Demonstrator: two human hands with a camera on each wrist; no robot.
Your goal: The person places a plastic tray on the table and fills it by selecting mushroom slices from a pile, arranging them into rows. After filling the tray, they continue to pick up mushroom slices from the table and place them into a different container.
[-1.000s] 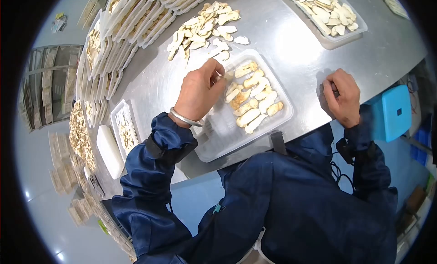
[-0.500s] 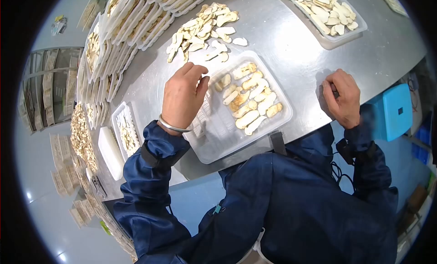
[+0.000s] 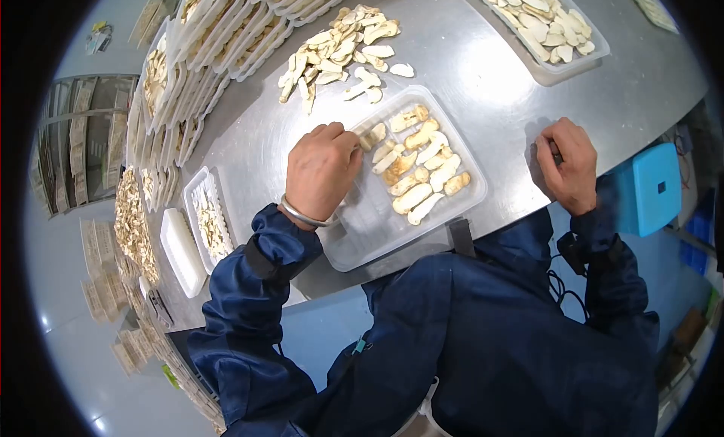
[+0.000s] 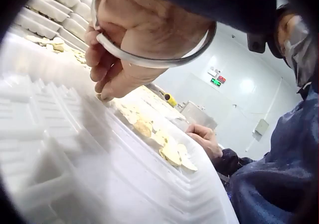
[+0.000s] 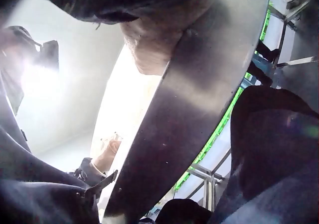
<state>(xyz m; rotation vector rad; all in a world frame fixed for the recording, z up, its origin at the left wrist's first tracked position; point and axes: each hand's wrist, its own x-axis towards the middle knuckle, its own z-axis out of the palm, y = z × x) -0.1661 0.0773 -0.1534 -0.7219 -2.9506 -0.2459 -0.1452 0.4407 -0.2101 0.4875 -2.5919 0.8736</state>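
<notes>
Head view: left hand (image 3: 323, 173) hides part of tray (image 3: 377, 235); stacked trays (image 3: 240, 36) cut by top edge.

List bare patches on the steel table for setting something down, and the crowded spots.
Free: the steel table between the front tray and the right hand; also between that tray, the slice pile and the far-right tray. Crowded: upper left, tray stacks beside the pile; and the front tray's left edge, at the left hand.
</notes>
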